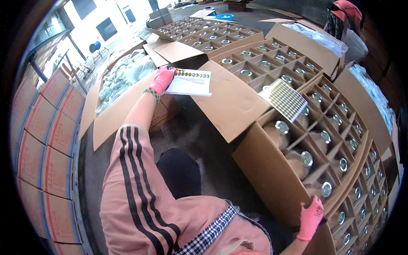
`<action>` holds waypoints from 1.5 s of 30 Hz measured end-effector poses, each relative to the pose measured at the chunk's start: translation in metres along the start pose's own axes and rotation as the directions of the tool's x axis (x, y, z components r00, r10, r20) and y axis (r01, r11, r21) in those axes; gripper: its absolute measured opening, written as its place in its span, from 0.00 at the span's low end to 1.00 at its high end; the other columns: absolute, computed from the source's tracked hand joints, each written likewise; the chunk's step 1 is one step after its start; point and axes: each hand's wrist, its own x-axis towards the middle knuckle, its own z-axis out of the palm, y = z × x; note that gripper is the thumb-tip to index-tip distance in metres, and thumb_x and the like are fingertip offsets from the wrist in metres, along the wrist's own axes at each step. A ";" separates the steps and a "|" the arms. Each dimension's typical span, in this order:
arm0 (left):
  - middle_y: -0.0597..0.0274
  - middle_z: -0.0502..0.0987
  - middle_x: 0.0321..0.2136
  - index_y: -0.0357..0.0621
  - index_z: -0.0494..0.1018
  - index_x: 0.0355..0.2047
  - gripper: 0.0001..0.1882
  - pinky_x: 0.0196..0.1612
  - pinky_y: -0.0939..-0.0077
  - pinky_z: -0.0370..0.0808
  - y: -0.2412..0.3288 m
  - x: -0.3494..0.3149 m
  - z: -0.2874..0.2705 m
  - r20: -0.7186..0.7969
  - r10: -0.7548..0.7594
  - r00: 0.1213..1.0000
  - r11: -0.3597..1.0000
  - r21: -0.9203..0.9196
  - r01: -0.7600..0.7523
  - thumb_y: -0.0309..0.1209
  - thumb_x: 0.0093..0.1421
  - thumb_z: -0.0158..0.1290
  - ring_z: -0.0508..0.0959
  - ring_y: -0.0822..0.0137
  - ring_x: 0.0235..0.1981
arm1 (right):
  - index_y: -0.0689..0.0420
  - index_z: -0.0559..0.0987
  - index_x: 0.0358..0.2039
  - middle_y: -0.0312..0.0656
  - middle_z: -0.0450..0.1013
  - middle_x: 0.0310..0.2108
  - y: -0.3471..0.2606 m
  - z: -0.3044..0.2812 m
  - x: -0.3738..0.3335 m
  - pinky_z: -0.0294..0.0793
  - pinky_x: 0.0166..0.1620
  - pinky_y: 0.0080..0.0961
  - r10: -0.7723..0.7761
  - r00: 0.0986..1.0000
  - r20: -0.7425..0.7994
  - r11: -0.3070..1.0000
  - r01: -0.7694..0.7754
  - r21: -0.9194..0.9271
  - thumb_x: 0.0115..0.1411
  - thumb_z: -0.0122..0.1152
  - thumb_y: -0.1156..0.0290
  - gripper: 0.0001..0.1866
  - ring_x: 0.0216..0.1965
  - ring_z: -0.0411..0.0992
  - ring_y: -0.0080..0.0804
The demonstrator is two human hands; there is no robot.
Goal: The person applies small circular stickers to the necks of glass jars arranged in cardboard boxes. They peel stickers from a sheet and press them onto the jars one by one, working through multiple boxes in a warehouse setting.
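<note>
several brown cartons [44,157] stand stacked at the left edge of the frame. toward the upper left, an open box [121,112] holds pale plastic bags [127,76]. at upper centre, the pink-gloved left hand [162,80] pinches a white sheet [189,87] with a row of gold dots by its left end. right of centre, a gold-dotted sheet [284,101] lies across divided cartons of silver-topped containers [306,158]. at lower right, the gloved right hand [312,216] is at a carton rim; whether it grips, i cannot tell.

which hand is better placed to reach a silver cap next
Probably the right hand, at the carton near a silver cap; the left hand holds a white sheet farther away.
</note>
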 end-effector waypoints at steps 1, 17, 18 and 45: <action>0.44 0.72 0.40 0.45 0.72 0.40 0.21 0.46 0.65 0.67 0.014 -0.017 0.014 0.028 -0.052 0.998 0.998 0.021 0.051 0.45 0.51 0.48 0.71 0.53 0.45 | 0.62 0.68 0.28 0.51 0.68 0.28 0.013 -0.006 -0.003 0.66 0.38 0.34 0.056 0.998 0.011 0.997 -0.056 -0.054 0.41 0.64 0.69 0.17 0.35 0.67 0.47; 0.54 0.74 0.23 0.45 0.70 0.20 0.05 0.33 0.69 0.72 -0.129 0.122 0.071 0.249 0.576 0.779 0.565 0.567 -0.599 0.30 0.48 0.45 0.75 0.58 0.30 | 0.60 0.60 0.52 0.50 0.57 0.51 -0.287 0.043 0.184 0.53 0.54 0.42 -0.199 0.980 0.021 0.974 0.200 -0.108 0.35 0.69 0.55 0.44 0.54 0.53 0.49; 0.54 0.72 0.21 0.45 0.68 0.19 0.04 0.32 0.67 0.71 -0.155 0.118 0.065 0.160 0.697 0.699 0.520 0.559 -0.646 0.28 0.47 0.45 0.74 0.57 0.28 | 0.60 0.60 0.52 0.50 0.57 0.52 -0.289 0.053 0.188 0.53 0.54 0.42 -0.186 0.982 0.041 0.977 0.190 -0.098 0.35 0.69 0.55 0.45 0.54 0.53 0.49; 0.51 0.72 0.37 0.34 0.70 0.37 0.17 0.42 0.74 0.69 0.182 -0.143 0.150 0.637 0.753 0.164 0.578 -0.760 0.296 0.38 0.56 0.48 0.73 0.63 0.37 | 0.61 0.74 0.28 0.36 0.72 0.26 -0.176 0.032 0.216 0.65 0.28 0.14 0.536 0.812 -0.233 0.326 0.056 0.944 0.52 0.58 0.66 0.10 0.25 0.67 0.18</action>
